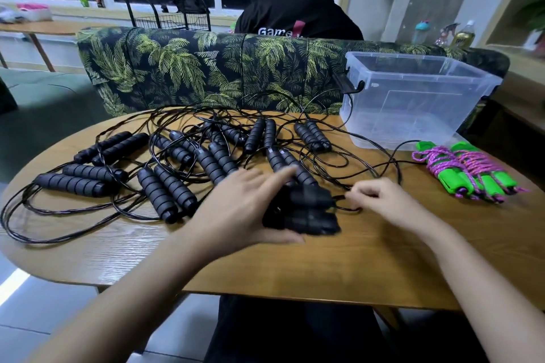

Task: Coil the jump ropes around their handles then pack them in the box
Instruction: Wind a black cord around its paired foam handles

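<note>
Right now both our forearms stretch forward over the tabletop (pixel 324 268), meeting in front of the clear box (pixel 383 109) and a little to its left. Our left grip (pixel 244 203) comes in at a slant, grasping a pair of black handles (pixel 309 215): the thumb runs underneath them, while the fingers stretch out fairly straight and spread over the top, the index fingertip reaching farthest toward the box. The pair is blurred, so we cannot tell how much cord lies around it. Our right grip (pixel 383 200), nearer the box than the left one, lies knuckles up with fingers curled in, pinching the black cord (pixel 352 209) just beside the end of the handles. Left of the box, the loose black jump ropes (pixel 165 191) lie spread across the tabletop in pairs of handles, their cords looping and tangled. Just in front of the box, toward its right corner, the green jump ropes (pixel 469 174) lie bundled with pink cord wound round them. Behind the box stands a leaf-patterned sofa (pixel 177 68), and beyond it a person (pixel 298 18) in a black shirt sits with their back to us.
</note>
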`<state>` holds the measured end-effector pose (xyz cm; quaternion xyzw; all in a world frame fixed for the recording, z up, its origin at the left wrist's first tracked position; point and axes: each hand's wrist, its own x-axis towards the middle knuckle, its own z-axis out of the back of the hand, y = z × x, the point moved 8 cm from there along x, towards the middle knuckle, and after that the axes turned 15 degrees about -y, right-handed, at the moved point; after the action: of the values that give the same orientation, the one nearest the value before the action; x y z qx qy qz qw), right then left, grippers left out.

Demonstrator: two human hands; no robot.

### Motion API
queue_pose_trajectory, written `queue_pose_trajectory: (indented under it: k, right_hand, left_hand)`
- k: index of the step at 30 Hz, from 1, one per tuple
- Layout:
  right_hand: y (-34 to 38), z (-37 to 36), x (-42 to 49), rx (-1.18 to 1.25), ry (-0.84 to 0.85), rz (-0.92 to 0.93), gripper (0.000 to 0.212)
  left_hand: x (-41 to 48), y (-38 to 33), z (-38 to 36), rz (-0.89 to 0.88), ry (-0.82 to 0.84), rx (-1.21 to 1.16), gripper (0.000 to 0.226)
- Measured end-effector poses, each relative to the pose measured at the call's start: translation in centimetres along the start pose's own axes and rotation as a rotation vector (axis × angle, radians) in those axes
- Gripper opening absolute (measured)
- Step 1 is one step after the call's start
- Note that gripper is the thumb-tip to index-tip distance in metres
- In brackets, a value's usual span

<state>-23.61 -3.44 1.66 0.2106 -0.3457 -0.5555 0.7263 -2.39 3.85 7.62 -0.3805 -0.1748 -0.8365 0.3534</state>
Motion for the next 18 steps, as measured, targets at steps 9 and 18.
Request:
queue_pose_trajectory:
  k: [9,18]
  right_hand:
    - [9.4,-0.3,2.2,0.076,-0.246,0.118,0.026]
    - [10.3,-2.1,-4.8,-0.075,-0.317,0.335,0.04]
  left_hand:
    - [-0.7,-1.5,-3.0,0.107,0.14,0.313,0.133]
    - [-0.6,2.5,-3.5,0.289,0.142,0.411,0.105]
